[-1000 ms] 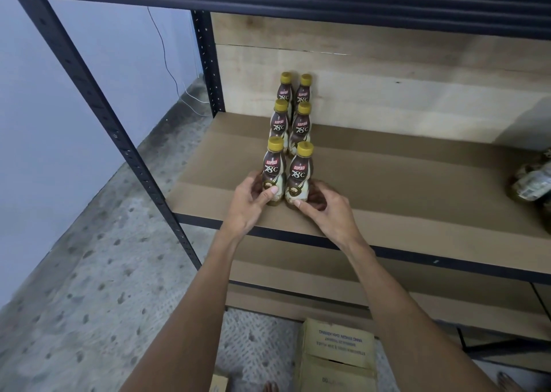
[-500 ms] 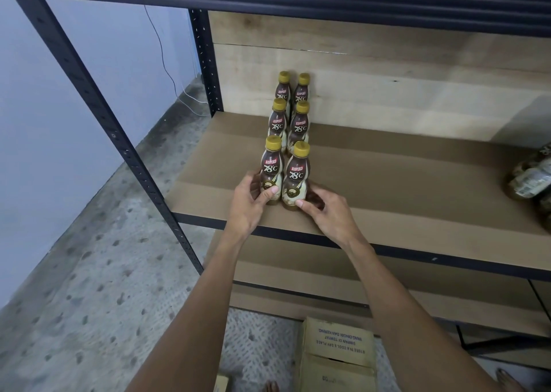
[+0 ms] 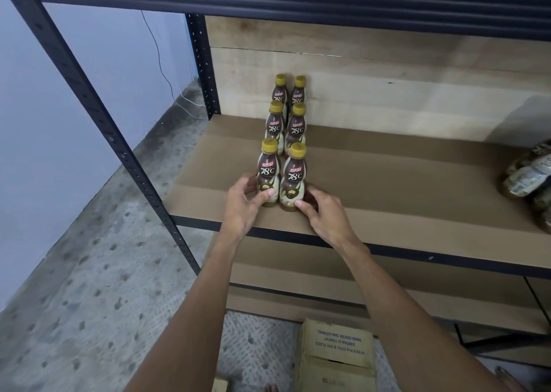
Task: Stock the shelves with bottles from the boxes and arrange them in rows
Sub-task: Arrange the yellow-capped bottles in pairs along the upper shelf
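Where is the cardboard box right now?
The cardboard box sits on the floor at the bottom centre of the head view, in front of the shelves, below the front bottles.

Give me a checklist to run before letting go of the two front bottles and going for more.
1. The front left bottle stands upright on the shelf: ok.
2. The front right bottle stands upright, close beside it: ok.
3. Both line up with the middle pair and the back pair: ok.
4. Front labels face outward: ok.
5. Hands free to reach: not ok. The left hand grips the front left bottle, and the right hand grips the front right bottle.
6. Bottles left in the box on the floor: cannot tell, its inside is hidden.
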